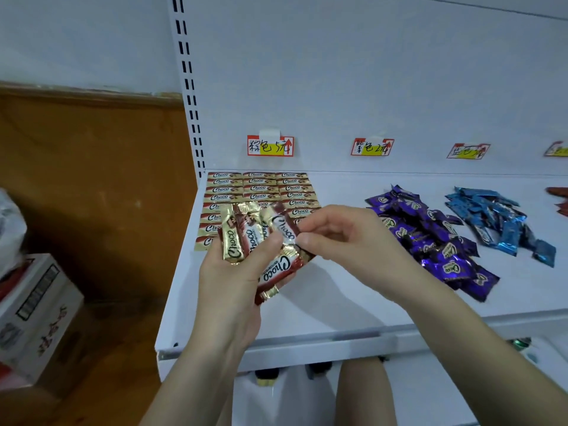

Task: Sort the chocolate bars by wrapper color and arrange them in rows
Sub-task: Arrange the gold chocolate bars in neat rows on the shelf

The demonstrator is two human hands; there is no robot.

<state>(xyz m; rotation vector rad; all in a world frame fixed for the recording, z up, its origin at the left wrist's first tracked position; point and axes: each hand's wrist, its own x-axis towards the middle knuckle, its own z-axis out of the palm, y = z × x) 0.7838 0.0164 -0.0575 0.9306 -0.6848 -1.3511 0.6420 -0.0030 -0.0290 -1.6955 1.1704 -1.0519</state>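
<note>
The person stands at a white shelf [322, 315] with both bare hands raised over its left half. The left hand [233, 272] is closed around a fanned bunch of gold-and-brown Choco bars [246, 241], thumb pressed across their fronts, with one bar [275, 272] hanging lower toward the shelf's front edge. The right hand [347, 238] pinches the top end of one bar in that bunch between thumb and forefinger, its other fingers curled loosely.

Behind the hands, in the shelf's back-left corner, more gold-and-brown bars lie flat in tidy rows [261, 187], three across, labels facing up; the nearer rows are partly hidden by the held bunch. Toward the middle of the shelf a loose heap of purple-wrapped bars [430, 235] runs from back to front, unsorted and overlapping. Just right of it, apart from it, sits a jumbled pile of blue-wrapped bars [495, 219]. At the shelf's right edge a few red wrappers [558, 195] are cut off by the frame.

On the back panel above each group hangs a handwritten price tag: one [270, 146] over the brown rows, one [372, 147] over the purple heap, one [467, 151] over the blue pile. A cardboard box [33, 312] stands on the floor to the left of the shelf.
</note>
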